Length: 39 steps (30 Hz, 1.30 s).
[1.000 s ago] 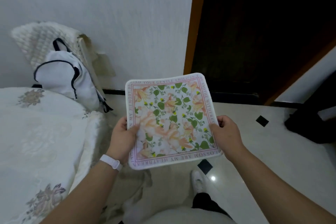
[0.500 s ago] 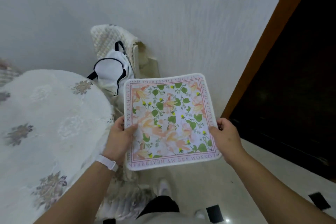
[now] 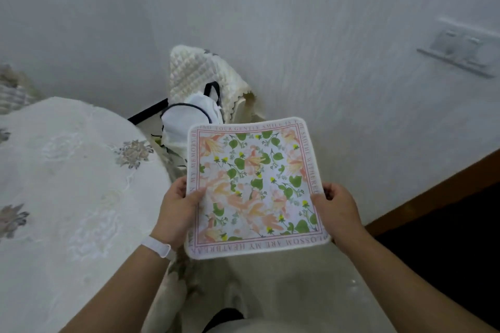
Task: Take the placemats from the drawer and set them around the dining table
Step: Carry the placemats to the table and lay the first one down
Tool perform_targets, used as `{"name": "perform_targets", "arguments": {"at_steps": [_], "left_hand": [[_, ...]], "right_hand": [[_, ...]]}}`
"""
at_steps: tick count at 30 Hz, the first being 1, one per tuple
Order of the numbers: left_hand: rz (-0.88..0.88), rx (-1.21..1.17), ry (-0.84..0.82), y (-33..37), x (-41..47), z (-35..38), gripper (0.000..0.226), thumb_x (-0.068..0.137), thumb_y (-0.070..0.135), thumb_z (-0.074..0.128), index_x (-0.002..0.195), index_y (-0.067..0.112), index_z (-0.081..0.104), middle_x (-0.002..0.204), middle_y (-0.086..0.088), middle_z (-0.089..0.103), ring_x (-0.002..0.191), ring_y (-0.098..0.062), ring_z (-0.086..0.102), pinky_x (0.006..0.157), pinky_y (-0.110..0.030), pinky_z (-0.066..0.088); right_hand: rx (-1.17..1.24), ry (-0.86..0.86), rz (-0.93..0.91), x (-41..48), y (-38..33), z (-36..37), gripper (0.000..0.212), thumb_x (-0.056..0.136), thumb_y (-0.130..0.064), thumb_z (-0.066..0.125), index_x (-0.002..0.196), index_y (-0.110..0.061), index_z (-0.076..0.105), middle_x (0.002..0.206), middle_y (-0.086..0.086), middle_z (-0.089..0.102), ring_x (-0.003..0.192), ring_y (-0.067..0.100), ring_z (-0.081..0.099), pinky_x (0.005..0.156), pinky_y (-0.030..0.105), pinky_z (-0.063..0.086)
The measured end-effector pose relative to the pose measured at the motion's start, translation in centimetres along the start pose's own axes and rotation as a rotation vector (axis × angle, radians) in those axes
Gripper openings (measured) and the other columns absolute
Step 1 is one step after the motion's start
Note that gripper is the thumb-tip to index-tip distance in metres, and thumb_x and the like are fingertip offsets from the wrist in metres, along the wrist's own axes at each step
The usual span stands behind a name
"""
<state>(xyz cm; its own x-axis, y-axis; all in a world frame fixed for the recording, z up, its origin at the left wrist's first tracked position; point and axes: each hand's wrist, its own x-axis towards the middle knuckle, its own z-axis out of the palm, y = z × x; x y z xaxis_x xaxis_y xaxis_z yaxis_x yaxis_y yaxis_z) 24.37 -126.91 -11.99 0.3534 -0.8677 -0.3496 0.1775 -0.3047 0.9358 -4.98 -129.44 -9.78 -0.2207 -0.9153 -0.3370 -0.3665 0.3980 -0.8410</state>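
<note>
A square floral placemat (image 3: 257,186) is held flat in the air, clear of any surface, with both hands gripping opposite edges. The left hand (image 3: 177,211) pinches the placemat's left edge, thumb lying on the printed face; the right hand (image 3: 338,211) grips its right edge the same way. The fingers of both hands are hidden beneath the placemat, so only the thumbs and knuckles show. Whether this is a single mat or several stacked cannot be told. Lettering runs round its pink border, only partly legible.

Left of the placemat and near it lies the dining table (image 3: 67,197) under a pale embroidered cloth – its far side is cut off by the frame edge. A white wristband (image 3: 157,247) sits on the left wrist, just below the placemat's lower left corner. Beyond the placemat's top edge stands a chair (image 3: 194,73) with a quilted cream cover, and a white bag (image 3: 184,121) with dark trim rests against it; the placemat hides the bag's lower part and the chair's seat. Up and to the right of the placemat a light switch (image 3: 465,51) is blurred on the wall. To the placemat's right a brown door frame (image 3: 433,197) borders a dark opening – nothing inside it can be made out. Below the placemat a pale shoe (image 3: 235,297) is smeared on the floor (image 3: 297,292).
</note>
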Motion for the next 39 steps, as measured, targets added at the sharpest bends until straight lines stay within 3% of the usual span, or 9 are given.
{"name": "perform_targets", "arguments": {"at_steps": [11, 15, 20, 24, 29, 33, 36, 39], "left_hand": [[-0.008, -0.107, 0.213, 3.5, 8.7, -4.0, 0.021, 0.094, 0.007, 0.057, 0.115, 0.009, 0.058, 0.101, -0.012, 0.073, 0.086, -0.032, 0.072, 0.074, -0.048, 0.059], [-0.027, -0.141, 0.373, 3.9, 11.0, -5.2, 0.02, 0.093, 0.007, 0.059, 0.113, 0.009, 0.058, 0.098, -0.011, 0.074, 0.083, -0.03, 0.073, 0.065, -0.041, 0.061], [-0.056, -0.138, 0.62, 4.8, 13.9, -5.6, 0.019, 0.092, 0.01, 0.061, 0.111, 0.011, 0.059, 0.101, -0.012, 0.072, 0.08, -0.028, 0.073, 0.068, -0.043, 0.06], [-0.079, -0.172, 0.783, 5.9, 15.9, -5.1, 0.017, 0.093, 0.012, 0.061, 0.109, 0.013, 0.058, 0.1, -0.012, 0.072, 0.078, -0.027, 0.073, 0.065, -0.042, 0.06], [-0.094, -0.201, 0.947, 6.1, 16.7, -4.1, 0.017, 0.093, 0.011, 0.06, 0.109, 0.014, 0.057, 0.099, -0.01, 0.072, 0.08, -0.028, 0.073, 0.068, -0.044, 0.06], [-0.128, -0.24, 1.071, 5.6, 15.3, -4.9, 0.016, 0.093, 0.011, 0.06, 0.108, 0.015, 0.059, 0.098, -0.012, 0.073, 0.079, -0.029, 0.073, 0.071, -0.049, 0.059], [-0.135, -0.233, 1.135, 5.4, 14.5, -6.4, 0.016, 0.092, 0.011, 0.06, 0.107, 0.017, 0.06, 0.096, -0.01, 0.074, 0.078, -0.029, 0.073, 0.071, -0.049, 0.059], [-0.137, -0.207, 1.163, 5.2, 14.0, -8.3, 0.016, 0.092, 0.011, 0.06, 0.106, 0.018, 0.06, 0.092, -0.008, 0.074, 0.075, -0.027, 0.073, 0.066, -0.043, 0.059]], "right_hand": [[-0.123, -0.227, -0.127, 11.5, -9.1, 9.0, 0.004, 0.096, -0.017, 0.058, 0.1, -0.019, 0.06, 0.09, -0.001, 0.073, 0.068, 0.014, 0.074, 0.056, 0.032, 0.058], [-0.191, -0.355, -0.191, 16.4, -11.6, 13.3, 0.003, 0.096, -0.016, 0.058, 0.095, -0.019, 0.059, 0.088, 0.0, 0.073, 0.067, 0.013, 0.074, 0.055, 0.032, 0.057], [-0.221, -0.596, -0.253, 22.7, -16.2, 18.9, 0.004, 0.096, -0.013, 0.058, 0.096, -0.015, 0.061, 0.089, 0.003, 0.074, 0.07, 0.018, 0.075, 0.064, 0.041, 0.062], [-0.256, -0.74, -0.339, 27.2, -20.0, 22.8, 0.005, 0.095, -0.012, 0.058, 0.097, -0.014, 0.062, 0.087, 0.0, 0.073, 0.068, 0.012, 0.073, 0.054, 0.027, 0.056], [-0.34, -0.884, -0.369, 30.2, -21.5, 27.2, 0.005, 0.094, -0.013, 0.058, 0.097, -0.015, 0.06, 0.091, 0.001, 0.071, 0.075, 0.015, 0.071, 0.059, 0.03, 0.054], [-0.372, -1.005, -0.425, 29.8, -22.6, 30.3, 0.006, 0.095, -0.012, 0.058, 0.096, -0.017, 0.06, 0.089, -0.004, 0.069, 0.073, 0.008, 0.067, 0.056, 0.022, 0.049], [-0.402, -1.093, -0.419, 28.8, -23.0, 32.6, 0.007, 0.095, -0.012, 0.057, 0.095, -0.019, 0.06, 0.09, -0.002, 0.071, 0.073, 0.009, 0.07, 0.059, 0.027, 0.055], [-0.433, -1.145, -0.395, 27.6, -22.8, 34.8, 0.006, 0.095, -0.011, 0.058, 0.093, -0.016, 0.06, 0.091, 0.003, 0.071, 0.077, 0.017, 0.073, 0.066, 0.039, 0.061]]}}
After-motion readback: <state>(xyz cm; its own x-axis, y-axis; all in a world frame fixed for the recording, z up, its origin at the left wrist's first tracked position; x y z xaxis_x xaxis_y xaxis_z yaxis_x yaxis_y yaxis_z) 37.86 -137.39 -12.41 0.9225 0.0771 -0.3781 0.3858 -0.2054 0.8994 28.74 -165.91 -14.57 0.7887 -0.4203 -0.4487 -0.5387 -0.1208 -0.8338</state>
